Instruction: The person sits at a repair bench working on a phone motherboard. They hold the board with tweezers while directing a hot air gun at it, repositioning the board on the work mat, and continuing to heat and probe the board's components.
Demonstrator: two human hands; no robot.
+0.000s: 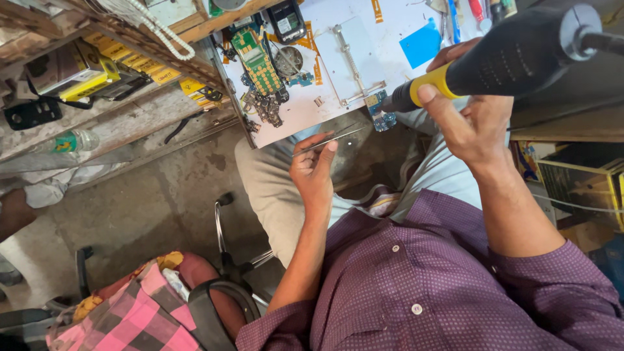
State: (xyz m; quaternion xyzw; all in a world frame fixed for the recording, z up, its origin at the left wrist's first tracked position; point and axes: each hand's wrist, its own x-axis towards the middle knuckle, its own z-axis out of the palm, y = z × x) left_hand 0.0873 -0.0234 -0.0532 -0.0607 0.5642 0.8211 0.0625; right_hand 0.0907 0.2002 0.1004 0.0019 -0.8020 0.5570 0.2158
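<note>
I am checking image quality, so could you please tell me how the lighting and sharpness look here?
Head view: even daylight, no harsh glare; white work board bright but readable; black-and-yellow hot-air tool in the right hand looms large, slightly soft; thin metal tweezers sharp.

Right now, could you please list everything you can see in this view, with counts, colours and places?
Hot-air tool: one, black with yellow collar, in right hand, nozzle at small board.
Tweezers: one, metal, in left hand.
Small circuit board: one, blue, worktop edge.
Green circuit board: one, worktop's left part.
Worktop: one, white, top centre.
Water bottle: one, clear, left ledge.
Chair: one, black, lower left.
Left hand: centre.
Right hand: upper right.
</note>
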